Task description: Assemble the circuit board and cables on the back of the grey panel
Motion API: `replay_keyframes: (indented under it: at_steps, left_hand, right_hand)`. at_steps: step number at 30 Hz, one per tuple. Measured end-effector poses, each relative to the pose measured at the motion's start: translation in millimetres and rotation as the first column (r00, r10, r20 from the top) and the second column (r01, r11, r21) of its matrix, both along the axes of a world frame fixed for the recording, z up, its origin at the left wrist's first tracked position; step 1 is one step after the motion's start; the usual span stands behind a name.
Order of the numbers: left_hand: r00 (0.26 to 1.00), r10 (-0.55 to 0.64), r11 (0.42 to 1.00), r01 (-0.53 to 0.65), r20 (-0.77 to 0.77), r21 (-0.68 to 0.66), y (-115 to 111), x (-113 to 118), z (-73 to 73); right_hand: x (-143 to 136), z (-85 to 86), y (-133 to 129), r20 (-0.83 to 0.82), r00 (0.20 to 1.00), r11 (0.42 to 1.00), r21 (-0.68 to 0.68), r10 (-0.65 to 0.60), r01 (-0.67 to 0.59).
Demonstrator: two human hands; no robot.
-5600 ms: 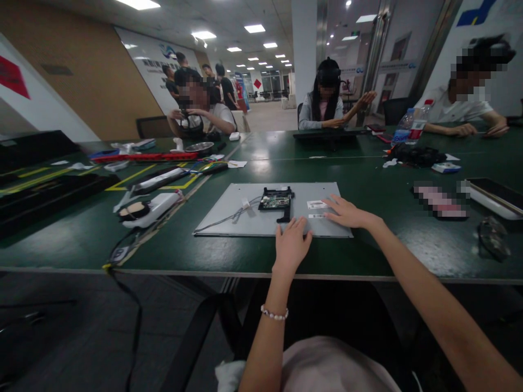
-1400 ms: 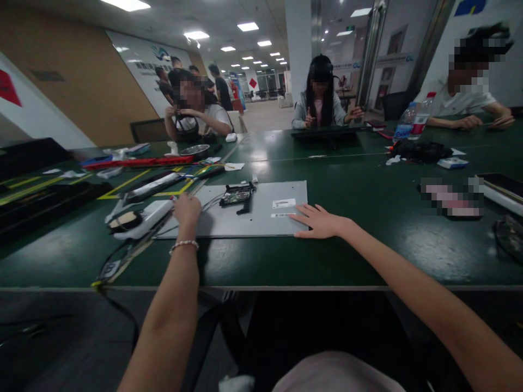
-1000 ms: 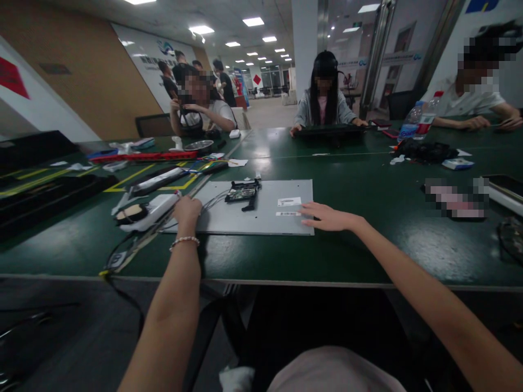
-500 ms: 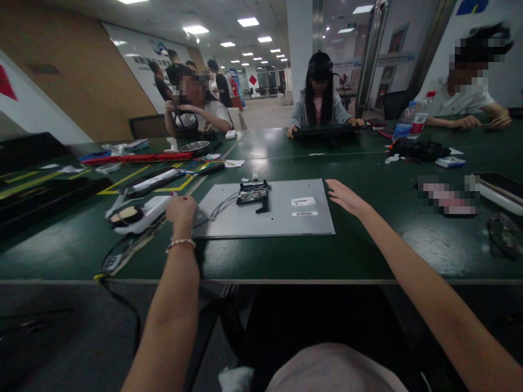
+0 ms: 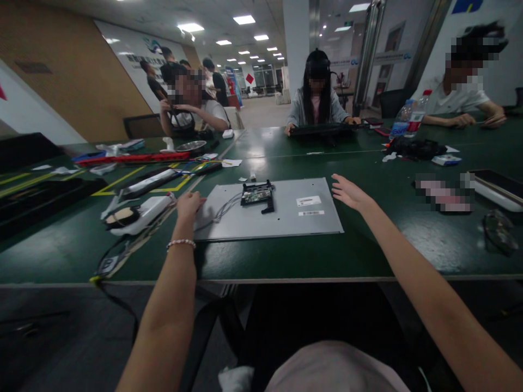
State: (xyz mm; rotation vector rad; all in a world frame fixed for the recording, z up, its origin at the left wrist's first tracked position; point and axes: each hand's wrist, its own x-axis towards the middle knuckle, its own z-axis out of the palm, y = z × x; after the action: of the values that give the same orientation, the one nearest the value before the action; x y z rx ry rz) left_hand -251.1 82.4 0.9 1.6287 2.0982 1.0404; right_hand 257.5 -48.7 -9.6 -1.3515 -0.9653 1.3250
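Note:
A flat grey panel (image 5: 286, 223) lies on the green table in front of me. On its upper middle sits a small circuit board in a black bracket (image 5: 258, 195), with thin grey cables (image 5: 224, 209) running left from it. Two white labels (image 5: 309, 201) are on the panel's right part. My left hand (image 5: 190, 206) is at the panel's left edge, its fingers partly hidden, so its grip is unclear. Just off the right edge, my right hand (image 5: 349, 192) is open with fingers apart, holding nothing.
A white device (image 5: 149, 215) with a black part lies left of my left hand, near a cable with a yellow tie (image 5: 96, 280). Red strips (image 5: 134, 158) lie farther back. Bottles (image 5: 414, 117) and a phone (image 5: 445, 197) are at right. Three people sit across the table (image 5: 368, 272).
The panel has shifted slightly right in view. My left hand has moved right, onto the panel's left edge. My right hand has moved slightly right and stays open.

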Motion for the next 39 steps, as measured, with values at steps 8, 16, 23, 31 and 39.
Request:
replay_keyframes:
  at_steps: [8,16,23,31,39]
  left_hand:
    - [0.929,0.058,0.993,-0.015,0.367,-0.120,-5,15,9.0]
    - [0.858,-0.051,0.989,0.114,0.511,-0.091,0,18,4.6]
    - [0.789,-0.018,0.984,0.124,0.614,-0.129,3,13,5.3]
    - [0.769,-0.008,0.971,0.159,0.639,-0.179,3,25,4.4]
    - [0.654,-0.111,0.930,0.334,0.748,-0.154,-3,43,3.9]
  right_hand:
    - [23,2.0,0,0.189,0.982,1.000,-0.002,0.019,-0.019]
    - [31,1.3,1,0.142,0.989,0.998,-0.029,-0.043,0.048]
    - [35,2.8,2,0.127,0.992,0.999,-0.027,-0.016,0.019]
    - [63,-3.4,3,0.257,0.964,0.997,-0.028,-0.069,0.079]
    - [79,-5.4,-1,0.339,0.924,0.981,-0.018,-0.175,0.193]
